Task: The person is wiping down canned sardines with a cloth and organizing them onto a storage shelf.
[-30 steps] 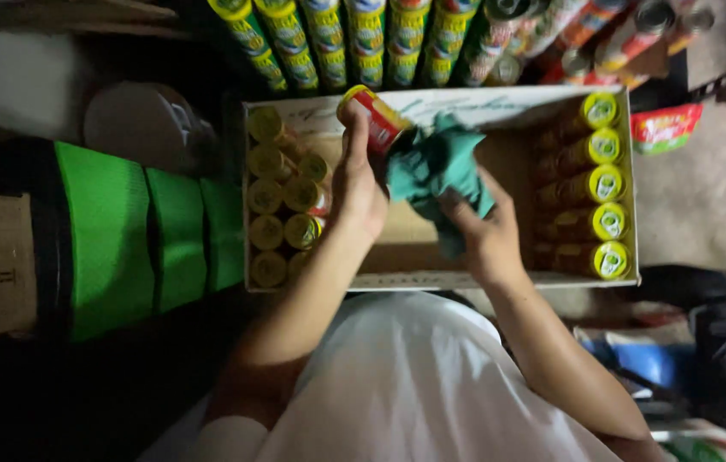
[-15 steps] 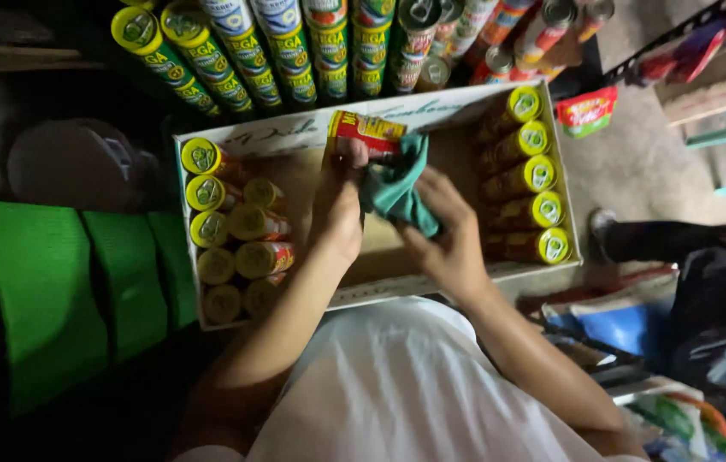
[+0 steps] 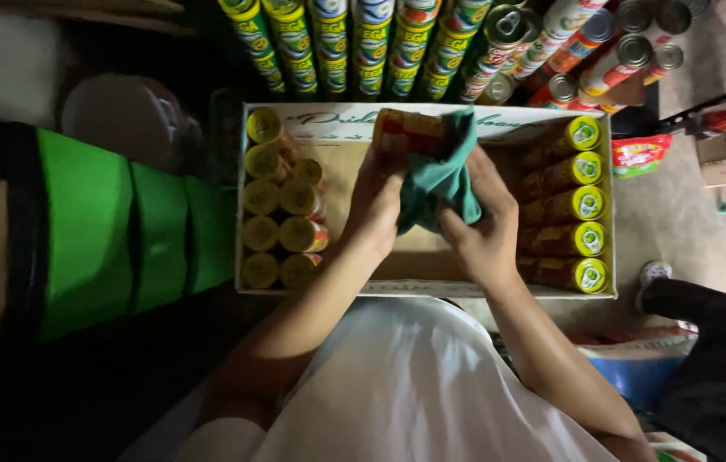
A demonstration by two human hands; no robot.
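Over the open cardboard box (image 3: 427,289), the left hand (image 3: 377,210) is clenched around a red and yellow can (image 3: 404,130), held near the box's far wall, while the right hand (image 3: 484,224) grasps a teal cloth (image 3: 442,180) draped against the can's side. 5 cans with green lids (image 3: 570,205) lie in a column along the box's right wall, and a cluster of upright cans (image 3: 280,212) fills its left end. More cans (image 3: 380,43) stand in rows beyond the box. Judging by its look, the can is rigid, smooth and fairly heavy, best gripped around the middle; the cloth is soft and limp.
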